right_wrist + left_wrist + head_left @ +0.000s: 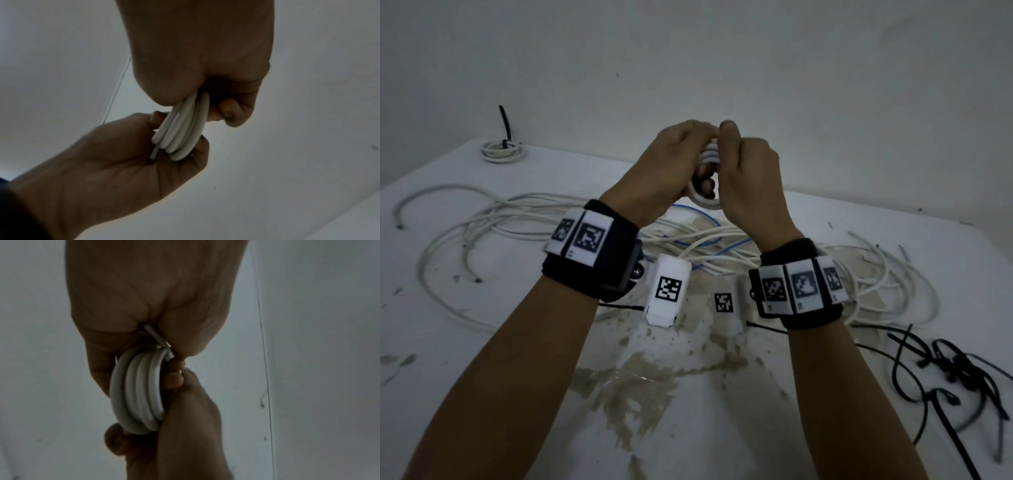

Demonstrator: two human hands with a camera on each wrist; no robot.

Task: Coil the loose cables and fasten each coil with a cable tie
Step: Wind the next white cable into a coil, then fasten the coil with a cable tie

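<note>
I hold a small coil of white cable (709, 155) up over the table, gripped from both sides. My left hand (677, 161) curls round its left side, with fingers through the loop. My right hand (743, 165) pinches the right side between thumb and fingers. In the left wrist view the coil (138, 391) shows several turns side by side under my left hand (156, 305), and a short whitish end (156, 337) sticks out by the palm. The right wrist view has the coil (183, 129) between my right hand (205, 61) and the left. No tie shows on this coil.
A white coil (500, 151) bound with a black tie lies at the table's back left. Loose white cables (517, 216) and a blue cable (703, 219) sprawl under my wrists. A tangle of black ties (948, 370) lies at the right. The white table (482, 342) has a worn brown patch.
</note>
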